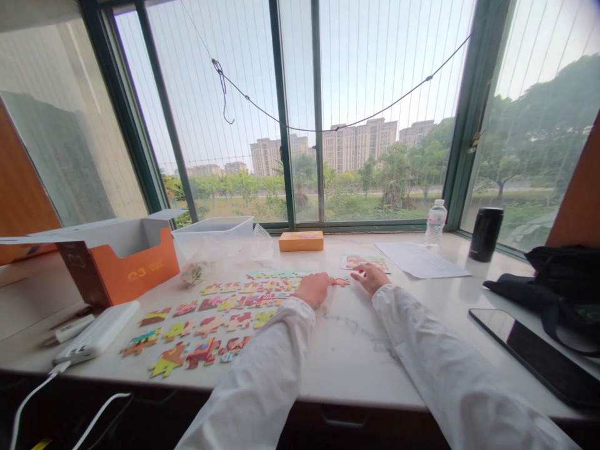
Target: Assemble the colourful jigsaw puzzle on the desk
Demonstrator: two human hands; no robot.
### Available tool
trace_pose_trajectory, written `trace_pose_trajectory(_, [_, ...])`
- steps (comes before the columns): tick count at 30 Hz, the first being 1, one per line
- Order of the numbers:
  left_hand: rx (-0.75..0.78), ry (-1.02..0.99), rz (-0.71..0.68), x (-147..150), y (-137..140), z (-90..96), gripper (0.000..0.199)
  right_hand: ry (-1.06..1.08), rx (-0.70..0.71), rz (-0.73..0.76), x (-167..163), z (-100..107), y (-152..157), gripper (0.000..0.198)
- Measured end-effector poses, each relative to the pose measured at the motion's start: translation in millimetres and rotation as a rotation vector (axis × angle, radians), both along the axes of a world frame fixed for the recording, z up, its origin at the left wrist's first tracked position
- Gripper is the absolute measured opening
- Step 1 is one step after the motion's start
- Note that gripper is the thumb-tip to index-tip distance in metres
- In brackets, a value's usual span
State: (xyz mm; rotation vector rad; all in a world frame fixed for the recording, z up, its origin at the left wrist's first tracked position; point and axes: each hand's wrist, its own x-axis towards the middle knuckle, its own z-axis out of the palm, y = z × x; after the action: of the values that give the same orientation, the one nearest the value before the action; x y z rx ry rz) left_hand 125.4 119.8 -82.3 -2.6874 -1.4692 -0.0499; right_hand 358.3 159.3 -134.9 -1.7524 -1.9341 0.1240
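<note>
My left hand (313, 289) is curled with its fingers pressed together at the left end of a small red-orange jigsaw piece (340, 282); its fingertips are partly hidden. Just right of that piece, my right hand (371, 279) hovers low with thumb and fingers apart, holding nothing that I can see. Rows of loose jigsaw pieces (210, 324) spread over the table to the left, and some partly joined strips (276, 275) lie behind my left hand. A small picture card (365, 262) lies flat behind my right hand.
At the left stand an open orange box (135, 269), a clear plastic bin (213, 232) and a white power bank (98, 331) with a cable. An orange carton (300, 242) is by the window. Rightward are paper (422, 259), a bottle (435, 224), a black tumbler (486, 234) and a phone (534, 353).
</note>
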Motion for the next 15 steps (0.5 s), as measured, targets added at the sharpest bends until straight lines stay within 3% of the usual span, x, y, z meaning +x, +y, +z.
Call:
trace_pose_trajectory(6, [-0.001, -0.001, -0.013, 1.1, 1.7, -2.2, 0.054, -0.193, -0.096, -0.272, 10.0, 7.5, -6.6, 0.047])
trace_pose_trajectory(9, [-0.005, 0.002, -0.014, 1.3, 1.8, -2.2, 0.053, -0.199, -0.142, -0.285, 8.5, 4.8, -6.6, 0.048])
trace_pose_trajectory(15, [-0.002, 0.002, -0.017, 0.4, -0.2, -1.3, 0.053, -0.120, -0.077, -0.259, 10.2, 0.2, -1.7, 0.046])
